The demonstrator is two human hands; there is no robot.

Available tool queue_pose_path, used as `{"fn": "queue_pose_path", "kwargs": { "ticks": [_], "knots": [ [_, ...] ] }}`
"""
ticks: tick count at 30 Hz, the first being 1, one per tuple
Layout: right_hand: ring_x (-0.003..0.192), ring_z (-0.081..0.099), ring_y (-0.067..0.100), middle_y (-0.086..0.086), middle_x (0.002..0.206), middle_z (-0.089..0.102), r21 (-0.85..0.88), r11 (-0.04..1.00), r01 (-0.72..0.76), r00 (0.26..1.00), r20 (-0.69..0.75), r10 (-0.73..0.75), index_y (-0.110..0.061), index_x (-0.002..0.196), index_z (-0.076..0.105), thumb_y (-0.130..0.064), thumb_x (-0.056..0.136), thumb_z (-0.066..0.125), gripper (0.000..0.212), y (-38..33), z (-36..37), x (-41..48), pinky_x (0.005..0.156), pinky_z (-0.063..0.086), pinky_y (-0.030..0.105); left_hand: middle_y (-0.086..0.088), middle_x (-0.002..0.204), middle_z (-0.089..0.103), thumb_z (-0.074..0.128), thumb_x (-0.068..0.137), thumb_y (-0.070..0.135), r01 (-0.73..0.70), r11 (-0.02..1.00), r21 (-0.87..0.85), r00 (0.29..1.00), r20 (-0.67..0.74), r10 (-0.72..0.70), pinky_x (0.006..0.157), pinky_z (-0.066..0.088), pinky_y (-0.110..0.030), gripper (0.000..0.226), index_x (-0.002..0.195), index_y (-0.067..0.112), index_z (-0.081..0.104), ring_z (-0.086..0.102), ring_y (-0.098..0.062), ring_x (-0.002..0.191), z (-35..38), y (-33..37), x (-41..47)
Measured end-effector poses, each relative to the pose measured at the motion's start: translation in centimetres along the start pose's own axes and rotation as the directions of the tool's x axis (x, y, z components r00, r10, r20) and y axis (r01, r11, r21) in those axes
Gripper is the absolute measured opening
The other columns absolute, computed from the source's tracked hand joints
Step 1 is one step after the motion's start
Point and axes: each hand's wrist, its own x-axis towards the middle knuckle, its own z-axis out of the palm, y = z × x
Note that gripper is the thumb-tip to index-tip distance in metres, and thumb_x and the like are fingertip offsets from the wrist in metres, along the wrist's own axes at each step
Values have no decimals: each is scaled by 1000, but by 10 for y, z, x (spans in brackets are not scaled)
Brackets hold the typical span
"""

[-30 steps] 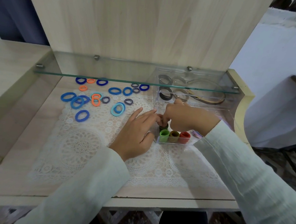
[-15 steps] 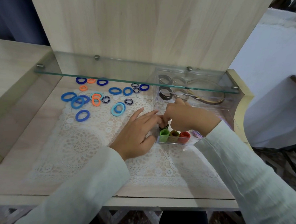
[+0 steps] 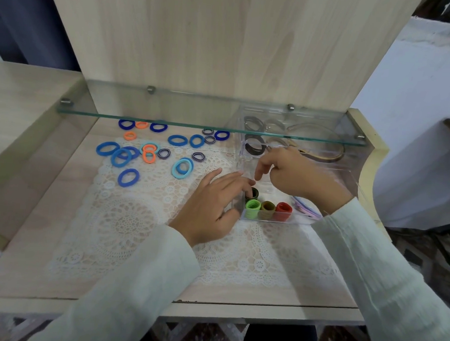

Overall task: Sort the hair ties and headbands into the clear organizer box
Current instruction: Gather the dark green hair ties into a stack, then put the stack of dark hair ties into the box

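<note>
I see the left hand fingers pinching the dark hair-tie roll, upright, partly hidden; the right hand at 2 o'clock hangs loose and empty.

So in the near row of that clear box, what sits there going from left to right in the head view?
Green stack of hair ties → olive-brown stack → red stack → pale pink and lilac bands, all inside the clear organizer box. The dark stack behind the green one is left out.
</note>
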Motion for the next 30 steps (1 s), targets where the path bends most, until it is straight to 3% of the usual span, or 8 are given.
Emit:
{"fn": "queue_pose_path", "kwargs": {
  "ticks": [3,6,13,20,30],
  "knots": [
    [109,50,25,-5,95,60,14,999,-33,999,17,33,-27,91,69,4,80,38,45,2,10,1,100,38,39,8,134,58,33,72,22,11,1000,-14,999,-35,-11,121,11,-32,47,112,20,56,37,-8,138,0,0,0],
    [114,43,25,-1,110,60,-33,997,-73,995,71,75,-29,99,69,1,80,41,45,0,17,1,98,40,44,6,127,60,40,70,10,44,999,5,993,-110,-43,118,19,-35,45,111,18,55,42,-8,130,1,0,-1],
    [112,38,24,0,116,56,-183,982,-50,995,80,66,-29,116,63,-11,87,50,37,-6,25,-1,84,31,33,5,121,60,39,73,13,103,994,47,981,-169,-94,114,22,-30,40,110,18,54,46,-7,118,4,0,0],
    [114,39,25,0,120,55,-301,953,-19,999,36,31,-32,121,60,-13,89,47,40,-10,26,-4,91,33,35,4,120,61,36,73,15,97,994,53,980,-178,-86,114,23,-32,41,110,18,54,47,-8,119,3,1,0],
    [115,38,25,0,121,54,-297,954,-23,997,60,43,-34,122,59,-14,90,47,39,-13,23,-6,94,32,36,2,128,59,42,73,7,123,991,47,976,-187,-112,114,20,-27,41,111,16,55,41,-10,128,4,-1,0]
  ]
}}
